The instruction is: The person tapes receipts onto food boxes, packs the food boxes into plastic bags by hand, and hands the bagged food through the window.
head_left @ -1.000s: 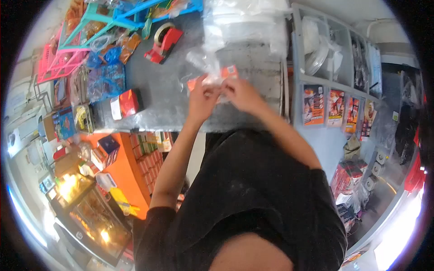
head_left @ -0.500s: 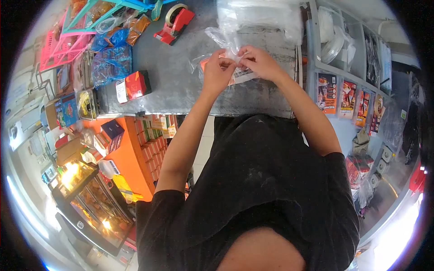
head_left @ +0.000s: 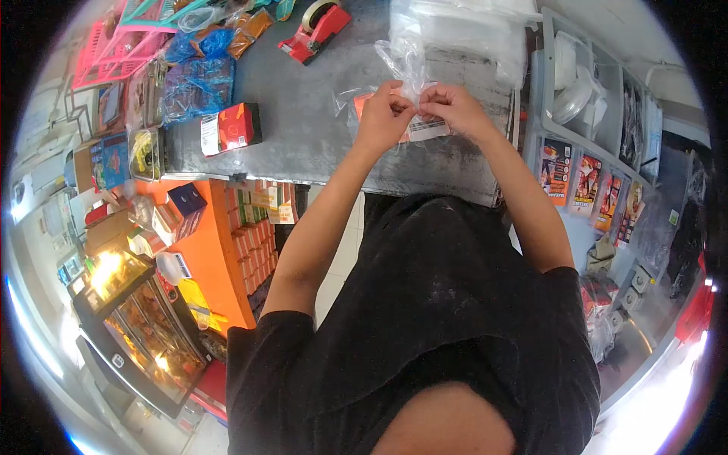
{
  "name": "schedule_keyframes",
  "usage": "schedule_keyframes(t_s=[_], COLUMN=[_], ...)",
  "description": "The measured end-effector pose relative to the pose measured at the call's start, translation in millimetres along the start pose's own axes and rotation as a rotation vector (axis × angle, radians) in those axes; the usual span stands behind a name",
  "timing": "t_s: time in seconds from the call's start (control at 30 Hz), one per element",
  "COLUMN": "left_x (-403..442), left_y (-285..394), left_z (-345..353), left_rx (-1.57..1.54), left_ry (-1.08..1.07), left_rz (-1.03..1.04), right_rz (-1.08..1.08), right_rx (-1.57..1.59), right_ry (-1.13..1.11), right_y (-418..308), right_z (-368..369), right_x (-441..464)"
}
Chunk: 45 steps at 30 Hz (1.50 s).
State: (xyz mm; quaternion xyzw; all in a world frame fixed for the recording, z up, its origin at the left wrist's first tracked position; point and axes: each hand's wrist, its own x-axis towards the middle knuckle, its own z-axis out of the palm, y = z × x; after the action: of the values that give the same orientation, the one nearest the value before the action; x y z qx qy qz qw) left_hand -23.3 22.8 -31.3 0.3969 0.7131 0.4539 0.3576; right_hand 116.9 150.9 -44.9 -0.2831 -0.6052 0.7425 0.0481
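Observation:
On the dark worktop lies a clear plastic bag [head_left: 409, 62] with its gathered neck pointing away from me. Orange and white printed packaging [head_left: 425, 130] shows beneath the bag and my hands. My left hand [head_left: 385, 114] pinches the bag's neck from the left, thumb and fingertips together. From the right, my right hand [head_left: 451, 110] pinches the same neck, its fingertips almost touching those of the left. Whether the neck is knotted or only twisted between the fingertips I cannot tell.
A red tape dispenser [head_left: 317, 34] stands at the back of the worktop [head_left: 303, 98]. A red and white box [head_left: 230, 129] sits to the left near blue-wrapped packs [head_left: 199, 87]. Stacked clear bags [head_left: 462, 30] lie at the back. A grey organizer [head_left: 557, 76] is on the right.
The whole view has shifted slightly, so the worktop things appear further right. Both hands stay pinched on the bag's neck, with only small finger movement.

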Motion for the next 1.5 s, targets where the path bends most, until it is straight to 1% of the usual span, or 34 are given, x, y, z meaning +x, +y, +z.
schedule_keyframes(t_s=[0.13,0.2,0.23,0.3,0.4,0.53,0.6,0.63,0.7,0.8,0.83,0.9,0.93,1.0,1.03,1.1,1.13,1.17,1.23,1.37,1.43,1.47,1.5], left_x=[-0.5,-0.7,-0.1,-0.4,-1.8,-3.3,-3.9,-4.0,-2.2,3.5,2.4,6.7,7.0,4.5,5.1,4.0,3.9,3.6,3.4,5.8,1.5,1.2,0.8], left_y=[-2.4,-4.1,-4.9,-5.1,0.2,-2.6,-3.9,-5.4,-2.6,0.9,-2.6,-7.7,-9.7,-11.7,-11.2,-10.7,-10.8,-11.5,-12.3,-10.6,-12.6,-11.6,-10.6], left_z=[0.0,0.6,1.1,1.4,0.4,4.4,10.3,12.4,13.1,13.5,14.5,14.5,14.2,13.8,13.6,14.2,14.1,13.7,11.8,8.5,10.3,11.2,10.9], left_rx=[-0.038,-0.053,-0.054,-0.036,-0.038,-0.051,-0.013,-0.013,0.144,0.142,0.139,0.169,0.167,0.075,0.076,0.065,0.066,0.062,0.060,0.059,0.044,0.054,0.064], left_ry=[-0.014,0.010,0.011,0.006,-0.004,0.012,0.148,0.150,0.182,0.225,0.227,0.227,0.231,0.243,0.247,0.234,0.235,0.228,0.229,0.211,0.219,0.229,0.237], left_rz=[0.000,0.021,0.022,0.011,-0.003,0.012,0.074,0.070,0.052,0.047,0.038,0.049,0.053,0.052,0.058,0.062,0.065,0.060,0.061,0.100,0.093,0.085,0.078], right_rz=[0.001,0.022,0.022,0.018,-0.036,-0.067,-0.122,-0.120,-0.111,-0.131,-0.124,-0.141,-0.145,-0.173,-0.180,-0.181,-0.187,-0.189,-0.014,-0.121,-0.099,-0.104,-0.112], right_rx=[-0.024,0.057,0.055,-0.087,-0.077,-0.133,-0.312,-0.311,-0.388,-0.352,-0.352,-0.459,-0.463,-0.455,-0.458,-0.670,-0.714,-0.715,-0.688,-0.754,-0.746,-0.816,-0.815], right_ry=[-0.004,0.140,0.139,0.049,-0.002,0.033,0.084,0.081,0.042,0.040,0.033,0.103,0.104,0.153,0.153,-0.087,-0.109,-0.110,-0.114,-0.029,-0.089,-0.104,-0.107], right_y=[-2.7,-0.9,1.3,6.7,13.2,15.1,6.7,5.9,2.3,-22.6,-18.0,-21.3,-20.9,-33.8,-33.9,-29.3,-30.3,-30.0,-27.8,-29.3,-27.6,-32.9,-28.4], right_z=[7.2,11.4,9.8,5.3,1.0,4.9,7.7,4.9,-4.1,-18.3,-22.6,-31.3,-32.8,-21.1,-15.9,-4.1,-2.9,-2.6,-2.6,6.3,7.1,7.5,8.6], right_x=[-2.4,-3.7,-2.5,0.5,2.7,0.9,-4.7,-5.1,-5.0,-8.6,-6.8,3.4,3.5,-3.5,-3.2,-3.2,-1.3,0.5,8.0,10.0,11.2,8.5,11.5])
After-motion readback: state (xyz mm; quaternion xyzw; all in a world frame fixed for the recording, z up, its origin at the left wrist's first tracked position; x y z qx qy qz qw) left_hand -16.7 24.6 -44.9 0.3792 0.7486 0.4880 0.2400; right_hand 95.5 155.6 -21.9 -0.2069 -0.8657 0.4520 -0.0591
